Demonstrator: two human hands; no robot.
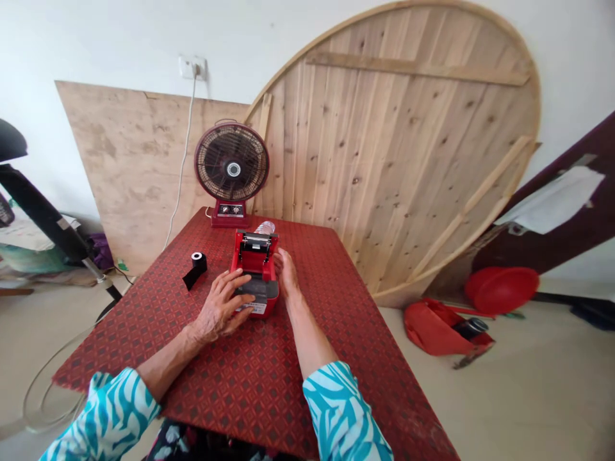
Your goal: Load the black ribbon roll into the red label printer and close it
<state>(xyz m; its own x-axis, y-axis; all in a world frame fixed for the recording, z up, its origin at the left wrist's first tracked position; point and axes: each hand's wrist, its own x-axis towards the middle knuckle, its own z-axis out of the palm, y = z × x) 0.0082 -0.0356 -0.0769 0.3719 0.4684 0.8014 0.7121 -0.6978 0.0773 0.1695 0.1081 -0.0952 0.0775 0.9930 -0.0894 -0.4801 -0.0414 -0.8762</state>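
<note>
A small red label printer (275, 308) stands on the table with its roller section raised at the back. My left hand (223, 304) lies across its grey, front flap, fingers stretched and spread. Under those fingertips shows part of a white label on the front. Along the printer's right side is my right hand (287, 275), its fingers bent against the edge near the raised section; the fingertips are partly hidden. To the left, a black roll (198, 261) with a white core stands on end, a loose strip trailing toward me.
The table (288, 390) has a red patterned cover. At its back stand a dark red fan (232, 163) and a clear plastic bottle (265, 228) behind the printer. A round wooden tabletop (384, 147) leans on the wall. A red bag (432, 330) lies on the floor at right.
</note>
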